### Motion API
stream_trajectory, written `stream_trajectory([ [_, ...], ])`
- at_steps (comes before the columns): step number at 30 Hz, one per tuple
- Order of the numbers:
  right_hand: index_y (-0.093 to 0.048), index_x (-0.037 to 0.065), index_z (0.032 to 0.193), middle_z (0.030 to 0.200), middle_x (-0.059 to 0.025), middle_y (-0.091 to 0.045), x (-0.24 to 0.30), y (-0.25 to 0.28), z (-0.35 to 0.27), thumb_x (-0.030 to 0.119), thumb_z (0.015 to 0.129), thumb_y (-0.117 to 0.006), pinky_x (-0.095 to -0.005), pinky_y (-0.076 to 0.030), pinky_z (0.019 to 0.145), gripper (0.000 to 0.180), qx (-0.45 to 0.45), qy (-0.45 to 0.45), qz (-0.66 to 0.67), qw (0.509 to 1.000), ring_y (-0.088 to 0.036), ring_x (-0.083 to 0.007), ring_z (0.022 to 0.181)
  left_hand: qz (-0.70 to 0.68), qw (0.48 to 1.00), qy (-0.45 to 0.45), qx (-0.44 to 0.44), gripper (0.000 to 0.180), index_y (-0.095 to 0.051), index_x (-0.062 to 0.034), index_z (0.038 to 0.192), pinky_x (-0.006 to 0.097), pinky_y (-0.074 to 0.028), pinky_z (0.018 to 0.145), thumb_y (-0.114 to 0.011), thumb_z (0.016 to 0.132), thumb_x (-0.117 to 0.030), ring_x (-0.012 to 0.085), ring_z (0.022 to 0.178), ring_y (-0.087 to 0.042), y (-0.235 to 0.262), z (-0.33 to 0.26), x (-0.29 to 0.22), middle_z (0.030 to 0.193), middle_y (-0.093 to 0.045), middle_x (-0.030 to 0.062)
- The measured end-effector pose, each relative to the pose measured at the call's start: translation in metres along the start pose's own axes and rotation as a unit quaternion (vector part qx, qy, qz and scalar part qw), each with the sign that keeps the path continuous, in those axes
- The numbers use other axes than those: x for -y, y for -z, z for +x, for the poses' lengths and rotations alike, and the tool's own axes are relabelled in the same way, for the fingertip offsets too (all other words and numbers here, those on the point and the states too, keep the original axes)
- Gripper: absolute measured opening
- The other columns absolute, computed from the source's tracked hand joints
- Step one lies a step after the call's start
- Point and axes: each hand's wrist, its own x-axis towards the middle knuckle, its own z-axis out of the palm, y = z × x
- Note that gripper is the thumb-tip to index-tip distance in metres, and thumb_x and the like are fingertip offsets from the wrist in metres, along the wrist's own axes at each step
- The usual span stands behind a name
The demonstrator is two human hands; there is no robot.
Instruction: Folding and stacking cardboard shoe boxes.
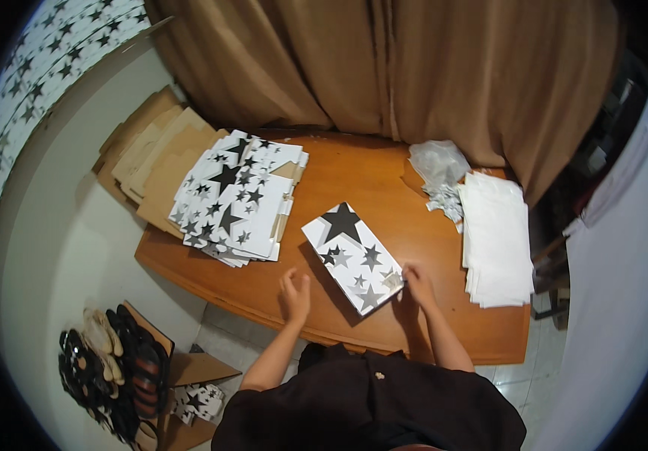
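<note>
A closed, shoebox-shaped cardboard box (352,259), white with black and grey stars, lies at a slant on the wooden table (324,177) in front of me. My right hand (418,287) is at the box's near right corner, its fingers bent against the edge there; part of them is hidden. Left of the box, my left hand (294,297) hovers over the table's front edge, thumb and fingers apart, holding nothing and not touching the box.
Flattened star-printed cartons (237,199) are stacked at the left, beside plain brown cardboard sheets (166,150). White sheets or pouches (495,239) lie in a pile at the right, near a clear plastic bag (440,161). Several shoes (109,368) stand low at the left.
</note>
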Motion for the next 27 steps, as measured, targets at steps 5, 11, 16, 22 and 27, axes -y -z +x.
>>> stream_trajectory([
  [5,-0.056,0.000,0.111,0.093,-0.0151,-0.063,0.040,-0.050,-0.070,0.024,0.086,-0.061,-0.0316,-0.047,0.074,0.034,0.001,0.013,-0.028,1.000,-0.061,-0.0216,0.083,-0.310,0.926,0.112,0.184,0.087,0.001,-0.0017,0.144,0.033,-0.019,0.108,-0.062,0.087,-0.019,0.0233,0.134,-0.018,-0.043,-0.085,0.017,0.147,-0.014,0.0135],
  [11,-0.042,-0.004,0.128,0.121,-0.0194,-0.049,0.071,-0.044,-0.078,0.014,0.075,-0.066,-0.0406,-0.031,0.099,0.061,0.013,0.179,0.020,0.983,-0.042,-0.0317,0.118,-0.506,0.821,0.195,0.182,0.067,-0.007,-0.0109,0.146,0.033,-0.023,0.107,-0.049,0.093,-0.010,0.0201,0.132,-0.026,-0.003,-0.055,-0.064,0.145,-0.025,0.0067],
  [16,-0.021,-0.003,0.138,0.136,-0.0215,-0.030,0.129,-0.074,-0.082,0.017,0.070,-0.070,-0.0428,-0.023,0.105,0.086,0.001,0.369,0.009,0.929,-0.031,-0.0332,0.126,-0.472,0.858,0.104,0.173,0.080,0.005,-0.0047,0.145,0.032,-0.016,0.109,-0.053,0.092,-0.018,0.0197,0.134,-0.018,0.052,-0.038,-0.113,0.145,-0.018,0.0105],
  [22,-0.009,0.011,0.140,0.142,-0.0220,-0.018,0.178,-0.168,-0.097,0.002,0.058,-0.077,-0.0469,-0.029,0.104,0.106,0.013,0.547,0.138,0.826,-0.026,-0.0378,0.131,-0.382,0.917,-0.035,0.111,0.086,0.012,-0.0048,0.143,0.034,-0.012,0.110,-0.054,0.091,-0.017,0.0215,0.136,-0.012,0.188,-0.034,-0.151,0.147,-0.010,0.0138],
  [27,-0.024,0.020,0.133,0.136,-0.0301,-0.027,0.239,-0.251,-0.130,-0.001,0.062,-0.078,-0.0504,-0.033,0.099,0.092,0.061,0.645,0.151,0.747,-0.033,-0.0446,0.126,-0.285,0.948,-0.132,-0.048,0.098,0.027,-0.0107,0.139,0.040,-0.011,0.109,-0.057,0.087,-0.011,0.0258,0.138,-0.007,0.298,-0.054,-0.138,0.149,0.002,0.0154],
])
